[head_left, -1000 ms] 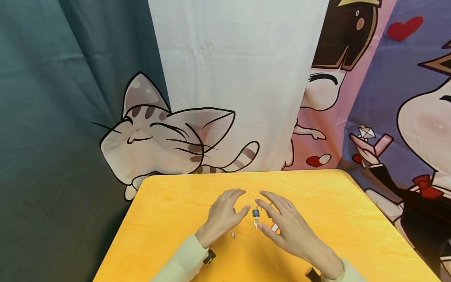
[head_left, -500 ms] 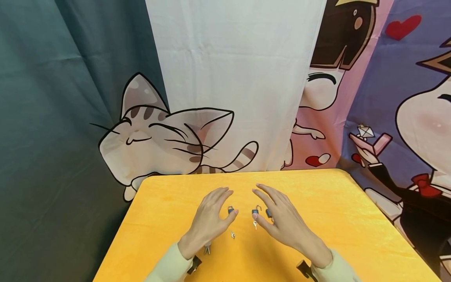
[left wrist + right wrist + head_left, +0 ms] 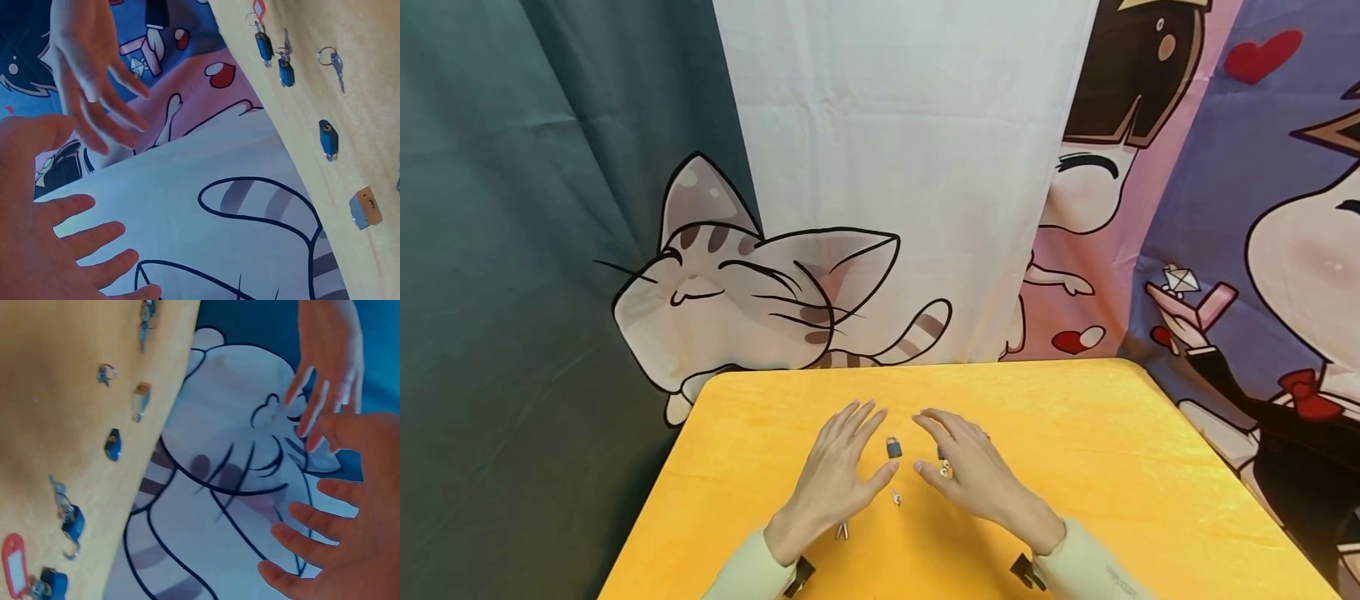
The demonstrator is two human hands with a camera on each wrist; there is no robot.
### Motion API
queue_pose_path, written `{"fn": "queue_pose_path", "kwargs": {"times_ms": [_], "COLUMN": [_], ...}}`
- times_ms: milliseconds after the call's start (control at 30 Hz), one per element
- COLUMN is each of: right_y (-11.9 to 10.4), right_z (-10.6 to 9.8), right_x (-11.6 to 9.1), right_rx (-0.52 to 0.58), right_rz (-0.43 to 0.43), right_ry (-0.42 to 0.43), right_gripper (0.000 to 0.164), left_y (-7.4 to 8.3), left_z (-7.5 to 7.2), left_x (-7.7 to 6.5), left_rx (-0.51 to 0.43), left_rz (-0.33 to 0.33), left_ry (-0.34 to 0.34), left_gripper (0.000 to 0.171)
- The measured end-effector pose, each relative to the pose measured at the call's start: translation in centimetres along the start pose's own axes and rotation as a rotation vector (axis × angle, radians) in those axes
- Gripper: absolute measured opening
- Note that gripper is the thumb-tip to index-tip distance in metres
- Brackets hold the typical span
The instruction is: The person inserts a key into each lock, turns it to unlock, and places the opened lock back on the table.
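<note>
Left hand [image 3: 835, 481] and right hand [image 3: 976, 468] hang apart, fingers spread, holding nothing. One blue lock [image 3: 893, 450] lies between them on the counter [image 3: 1045, 404], pointing toward twelve, at the nearer left hand's two o'clock.

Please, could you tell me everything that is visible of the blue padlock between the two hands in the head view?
The blue padlock has a block-like body and a metallic-looking shackle, which appears closed, though it is too small to be sure. No key is seen in it. It lies on the yellow table, its shackle pointing away from the person, between the left hand and right hand; neither touches it.
</note>
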State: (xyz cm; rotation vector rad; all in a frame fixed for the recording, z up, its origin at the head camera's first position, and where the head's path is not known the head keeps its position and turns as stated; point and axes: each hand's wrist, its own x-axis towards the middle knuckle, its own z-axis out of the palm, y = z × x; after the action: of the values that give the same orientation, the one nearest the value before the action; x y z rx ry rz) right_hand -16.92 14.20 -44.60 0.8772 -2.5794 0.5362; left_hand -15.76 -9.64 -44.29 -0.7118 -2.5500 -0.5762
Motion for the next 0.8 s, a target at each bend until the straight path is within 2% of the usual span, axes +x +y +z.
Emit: {"fn": "queue_pose_path", "kwargs": {"times_ms": [333,667,800], "right_y": [-0.1,-0.3,-0.5], "right_z": [2.6,5.6,6.7], "right_x": [1.2,1.5,1.7], "right_rx": [-0.022,-0.014,0.006], "right_rz": [0.067,0.127,0.134], "right_ry": [-0.194,-0.375,-0.407], "right_gripper": [0.059,0.041,0.029], "left_y": [-0.6,-0.7,-0.6], "left_z": [0.1,1.3,1.3], "left_x": [-1.0,-1.3,-1.3], "left_rx": [0.007,-0.015,-0.009], "left_rz": [-0.014,-0.033,-0.035], "left_ry": [0.001,0.002,0.001], "left_gripper": [0.069,0.067,0.067]}}
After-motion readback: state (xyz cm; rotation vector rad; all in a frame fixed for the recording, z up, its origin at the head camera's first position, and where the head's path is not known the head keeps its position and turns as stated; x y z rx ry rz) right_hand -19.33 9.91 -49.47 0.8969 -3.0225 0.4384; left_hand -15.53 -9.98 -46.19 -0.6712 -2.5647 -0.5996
